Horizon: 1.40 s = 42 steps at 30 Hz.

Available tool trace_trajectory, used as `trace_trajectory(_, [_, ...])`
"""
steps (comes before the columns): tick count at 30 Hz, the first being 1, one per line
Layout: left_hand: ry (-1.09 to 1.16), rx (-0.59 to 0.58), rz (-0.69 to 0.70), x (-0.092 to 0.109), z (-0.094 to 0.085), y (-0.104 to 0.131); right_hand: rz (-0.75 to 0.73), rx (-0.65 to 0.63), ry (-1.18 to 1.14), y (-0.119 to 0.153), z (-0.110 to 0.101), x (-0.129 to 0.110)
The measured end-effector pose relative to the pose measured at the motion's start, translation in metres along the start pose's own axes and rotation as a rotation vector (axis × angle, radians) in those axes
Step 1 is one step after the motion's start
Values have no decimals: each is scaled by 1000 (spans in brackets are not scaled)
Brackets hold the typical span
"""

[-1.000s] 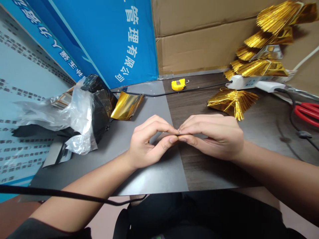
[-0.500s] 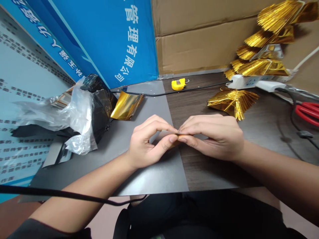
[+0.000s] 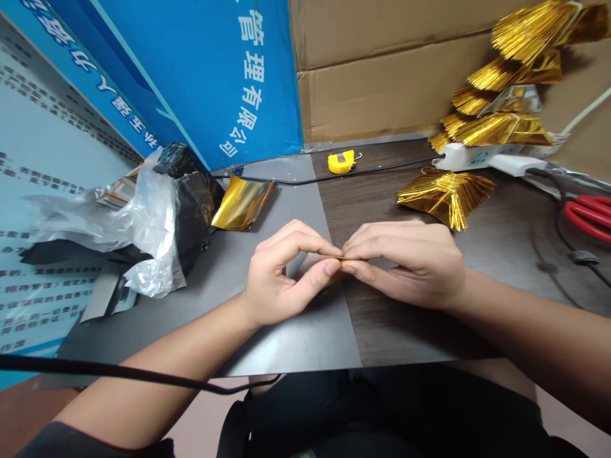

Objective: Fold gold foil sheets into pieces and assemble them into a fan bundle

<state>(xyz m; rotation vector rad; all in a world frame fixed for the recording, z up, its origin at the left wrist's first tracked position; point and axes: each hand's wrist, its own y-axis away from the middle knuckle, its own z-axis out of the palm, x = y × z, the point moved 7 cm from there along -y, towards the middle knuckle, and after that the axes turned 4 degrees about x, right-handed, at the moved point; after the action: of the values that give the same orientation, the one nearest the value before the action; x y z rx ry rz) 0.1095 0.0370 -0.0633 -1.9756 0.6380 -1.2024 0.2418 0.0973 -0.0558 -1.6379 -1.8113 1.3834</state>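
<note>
My left hand point(image 3: 281, 277) and my right hand point(image 3: 413, 264) meet at the fingertips over the middle of the desk. Between thumbs and fingers they both pinch a thin folded piece of gold foil paper point(image 3: 342, 258), seen nearly edge-on. Most of it is hidden behind my fingers. Beyond my left hand lies a stack of gold foil sheets point(image 3: 242, 202), slightly curled. Past my right hand rests a pleated gold foil bundle point(image 3: 446, 194), tied at its middle and fanned out.
Several fanned gold foil bundles point(image 3: 506, 127) are piled at the back right, by a white power strip point(image 3: 458, 156). A yellow tape measure point(image 3: 341, 161) stands near the cardboard point(image 3: 367, 102). Left is a crumpled plastic bag point(image 3: 155, 216); right, red-handled scissors point(image 3: 589, 216).
My hands stay in the same place, still pinching the foil paper. Only a very slight shift of the right hand's fingers shows.
</note>
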Motion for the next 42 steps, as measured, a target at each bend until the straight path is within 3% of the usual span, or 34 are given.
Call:
trace_trajectory(18, [-1,7,-48,0,0,0,12,8,-9,0,1,1])
trace_trajectory(36, [-9,130,-264,-12,-10,1,160,76,-109,-2,-3,14])
trace_trajectory(42, [-50,139,-338,-16,-8,2,137,104,124,0,-6,13])
